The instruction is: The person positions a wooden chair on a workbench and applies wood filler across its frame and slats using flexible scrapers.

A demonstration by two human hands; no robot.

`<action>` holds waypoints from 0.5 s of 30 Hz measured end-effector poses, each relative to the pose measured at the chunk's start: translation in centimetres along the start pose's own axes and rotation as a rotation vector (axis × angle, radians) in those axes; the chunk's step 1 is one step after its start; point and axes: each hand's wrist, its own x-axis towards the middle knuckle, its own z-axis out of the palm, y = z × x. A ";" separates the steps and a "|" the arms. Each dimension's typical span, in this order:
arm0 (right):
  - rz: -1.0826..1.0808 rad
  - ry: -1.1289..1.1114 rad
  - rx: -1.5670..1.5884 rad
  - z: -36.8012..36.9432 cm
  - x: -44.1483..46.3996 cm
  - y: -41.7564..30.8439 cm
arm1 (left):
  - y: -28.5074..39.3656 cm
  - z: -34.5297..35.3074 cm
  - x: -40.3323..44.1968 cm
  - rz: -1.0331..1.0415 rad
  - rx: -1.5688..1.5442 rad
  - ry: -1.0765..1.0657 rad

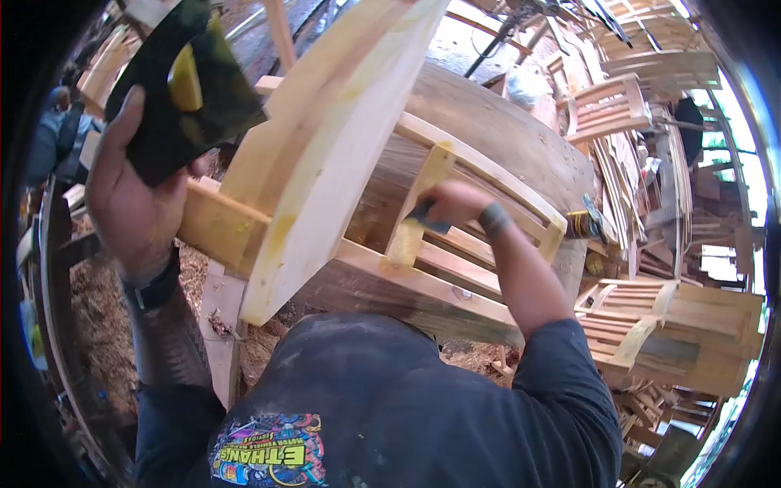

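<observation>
1 dark sheet (218, 98) partly hides the gripping left hand (134, 191); the right hand (458, 202) clamps a part-covered scraper (434, 224).

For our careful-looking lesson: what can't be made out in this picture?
All in the head view:
Left hand: most fingers hidden behind the dark sheet.
Dark sheet and pale board: tops cut off by the upper edge.
Small tool: partly covered by the right hand.
</observation>
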 end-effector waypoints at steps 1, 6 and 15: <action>-0.174 -0.017 -0.079 2.1 -0.2 -1.8 | 0.1 0.2 0.1 -0.008 -0.009 -0.052; -0.179 0.331 -0.155 11.4 -0.7 -10.1 | 0.0 0.9 0.4 -0.035 -0.057 0.015; -0.100 0.547 -0.430 17.4 0.7 -14.5 | -0.8 0.1 0.4 0.087 0.017 -0.020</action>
